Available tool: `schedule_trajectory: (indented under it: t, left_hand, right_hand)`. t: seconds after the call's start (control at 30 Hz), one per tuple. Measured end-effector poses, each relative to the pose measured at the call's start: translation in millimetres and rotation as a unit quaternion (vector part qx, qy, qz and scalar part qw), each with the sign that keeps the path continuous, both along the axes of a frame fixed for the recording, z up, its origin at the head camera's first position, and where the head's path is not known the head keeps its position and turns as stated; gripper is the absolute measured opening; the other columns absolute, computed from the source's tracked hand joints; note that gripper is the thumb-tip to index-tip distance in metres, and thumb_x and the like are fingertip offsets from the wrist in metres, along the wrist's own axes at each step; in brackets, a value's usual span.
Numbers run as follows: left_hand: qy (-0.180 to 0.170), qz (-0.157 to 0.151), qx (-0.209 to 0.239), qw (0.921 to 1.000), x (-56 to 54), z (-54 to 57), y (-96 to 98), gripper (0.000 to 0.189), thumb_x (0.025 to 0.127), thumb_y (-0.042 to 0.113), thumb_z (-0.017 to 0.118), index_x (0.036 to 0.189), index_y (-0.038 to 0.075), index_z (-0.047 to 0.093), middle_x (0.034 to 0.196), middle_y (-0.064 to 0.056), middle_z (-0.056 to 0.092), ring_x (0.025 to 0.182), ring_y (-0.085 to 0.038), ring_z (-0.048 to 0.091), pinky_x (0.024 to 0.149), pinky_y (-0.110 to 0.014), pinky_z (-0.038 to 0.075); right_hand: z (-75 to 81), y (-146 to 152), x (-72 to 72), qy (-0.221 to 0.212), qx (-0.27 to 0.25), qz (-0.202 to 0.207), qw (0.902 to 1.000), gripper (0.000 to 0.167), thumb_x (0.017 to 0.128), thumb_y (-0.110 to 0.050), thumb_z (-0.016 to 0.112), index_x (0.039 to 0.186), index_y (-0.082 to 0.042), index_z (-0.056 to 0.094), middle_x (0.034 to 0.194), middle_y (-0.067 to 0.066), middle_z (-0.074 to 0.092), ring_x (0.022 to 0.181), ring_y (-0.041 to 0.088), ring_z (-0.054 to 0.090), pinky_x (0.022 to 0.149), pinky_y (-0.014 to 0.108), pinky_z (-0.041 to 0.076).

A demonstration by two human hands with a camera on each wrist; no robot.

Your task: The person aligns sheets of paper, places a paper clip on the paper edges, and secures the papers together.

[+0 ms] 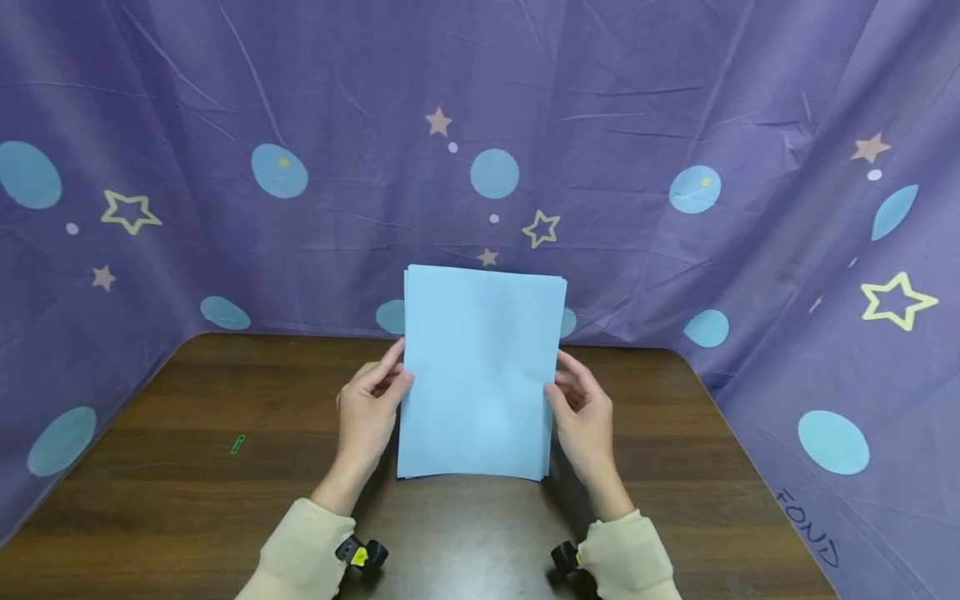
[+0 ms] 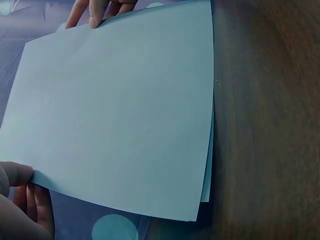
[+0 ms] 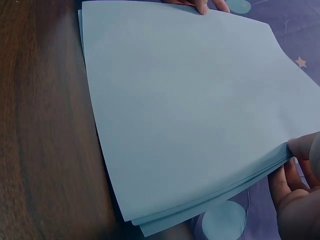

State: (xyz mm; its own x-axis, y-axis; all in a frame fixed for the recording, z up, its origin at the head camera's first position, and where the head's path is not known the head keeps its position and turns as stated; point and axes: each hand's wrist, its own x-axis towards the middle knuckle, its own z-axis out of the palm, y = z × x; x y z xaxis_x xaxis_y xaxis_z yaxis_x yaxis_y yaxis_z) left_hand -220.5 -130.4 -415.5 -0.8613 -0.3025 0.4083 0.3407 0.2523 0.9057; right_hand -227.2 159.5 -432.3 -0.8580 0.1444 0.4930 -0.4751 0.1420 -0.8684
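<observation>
Several light blue sheets of paper (image 1: 480, 375) stand raised as one stack in the middle of the head view, their lower edge close over the table. My left hand (image 1: 369, 408) pinches the stack's left edge, thumb in front and fingers behind. On the opposite edge my right hand (image 1: 585, 417) grips it the same way. In the right wrist view the layered edges of the sheets (image 3: 200, 207) are slightly out of line near the bottom corner. A small green paper clip (image 1: 237, 444) lies on the table, left of my left hand.
The brown wooden table (image 1: 150, 500) has rounded far corners. Behind it and along both sides hangs a purple curtain (image 1: 360, 125) with blue dots and stars. Handwritten letters (image 1: 808, 527) mark the curtain at the right. Small black cameras are strapped at both wrists.
</observation>
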Motion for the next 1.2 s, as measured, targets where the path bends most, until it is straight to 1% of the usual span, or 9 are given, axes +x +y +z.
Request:
schedule_trajectory:
  t: [0.17,0.33,0.53,0.7,0.83,0.9,1.0,1.13,1.2]
  left_hand:
    - [0.023,-0.01,0.018,0.9995,1.2,0.2,-1.4,0.044,0.096,0.003,0.078,0.135,0.024,0.075,0.102,-0.011,0.073,0.092,-0.005,0.064,0.08,-0.012,0.052]
    - [0.042,-0.014,0.029,0.9986,0.9,0.3,-1.9,0.042,0.096,0.004,0.079,0.134,0.021,0.076,0.102,-0.012,0.073,0.093,-0.005,0.064,0.081,-0.011,0.052]
    - [0.062,-0.011,0.03,0.9976,-0.8,-0.9,-2.2,0.041,0.095,0.003,0.08,0.134,0.016,0.076,0.104,-0.015,0.074,0.091,-0.003,0.064,0.08,-0.009,0.052]
    - [0.069,-0.015,0.033,0.9969,-2.2,-1.4,-1.3,0.041,0.095,0.002,0.079,0.134,0.015,0.076,0.104,-0.016,0.073,0.092,-0.002,0.064,0.08,-0.011,0.052]
    - [0.079,-0.019,0.045,0.9957,-2.5,-1.3,0.0,0.04,0.095,0.001,0.079,0.133,0.014,0.076,0.103,-0.017,0.073,0.092,-0.003,0.065,0.08,-0.011,0.053]
    - [0.085,-0.019,0.049,0.995,-3.0,-1.8,0.6,0.04,0.095,0.0,0.079,0.133,0.013,0.076,0.104,-0.018,0.072,0.092,-0.003,0.065,0.08,-0.01,0.052]
    - [0.092,-0.018,0.053,0.9942,-4.0,-2.9,1.4,0.041,0.094,-0.002,0.078,0.133,0.011,0.075,0.104,-0.02,0.071,0.092,-0.003,0.065,0.08,-0.009,0.052]
    - [0.1,-0.015,0.057,0.9932,-4.2,-4.4,1.2,0.041,0.094,-0.002,0.079,0.133,0.01,0.075,0.104,-0.019,0.072,0.093,-0.003,0.065,0.081,-0.009,0.052]
    - [0.106,-0.015,0.059,0.9926,-3.9,-5.2,0.9,0.04,0.094,-0.001,0.079,0.132,0.01,0.076,0.104,-0.018,0.072,0.094,-0.004,0.065,0.081,-0.009,0.053]
  right_hand:
    - [1.2,-1.1,0.9,0.019,-0.003,0.003,0.9998,0.044,0.099,-0.002,0.074,0.141,-0.014,0.068,0.108,0.017,0.076,0.089,0.015,0.069,0.073,0.022,0.054]
    - [2.5,-1.6,1.6,0.028,-0.005,0.005,0.9996,0.045,0.099,-0.003,0.074,0.142,-0.016,0.068,0.107,0.015,0.076,0.09,0.014,0.069,0.074,0.021,0.055]
    - [2.4,-1.8,1.4,0.041,-0.007,0.006,0.9991,0.047,0.099,-0.002,0.074,0.143,-0.016,0.067,0.107,0.016,0.075,0.091,0.013,0.071,0.074,0.021,0.054]
    - [1.8,-2.9,0.3,0.05,-0.015,0.002,0.9986,0.046,0.099,0.0,0.073,0.143,-0.012,0.066,0.107,0.019,0.074,0.091,0.011,0.07,0.071,0.019,0.053]
    - [2.4,-4.8,0.3,0.052,-0.013,-0.008,0.9985,0.047,0.098,0.006,0.072,0.143,-0.006,0.065,0.106,0.022,0.074,0.09,0.01,0.069,0.07,0.017,0.051]
    - [4.5,-6.0,1.4,0.053,-0.012,-0.013,0.9984,0.048,0.097,0.009,0.071,0.142,-0.003,0.064,0.105,0.024,0.073,0.089,0.011,0.069,0.069,0.017,0.05]
    - [12.6,-9.1,7.3,0.059,-0.013,-0.013,0.9981,0.046,0.097,0.011,0.07,0.141,-0.001,0.064,0.104,0.024,0.073,0.088,0.013,0.069,0.068,0.016,0.049]
    - [22.3,-12.9,14.7,0.072,-0.015,-0.009,0.9973,0.044,0.097,0.011,0.069,0.139,0.001,0.065,0.104,0.026,0.073,0.087,0.013,0.069,0.069,0.016,0.049]
    - [22.8,-13.6,15.2,0.076,-0.015,-0.009,0.9969,0.044,0.097,0.011,0.069,0.139,0.002,0.064,0.104,0.027,0.073,0.088,0.012,0.069,0.069,0.017,0.05]
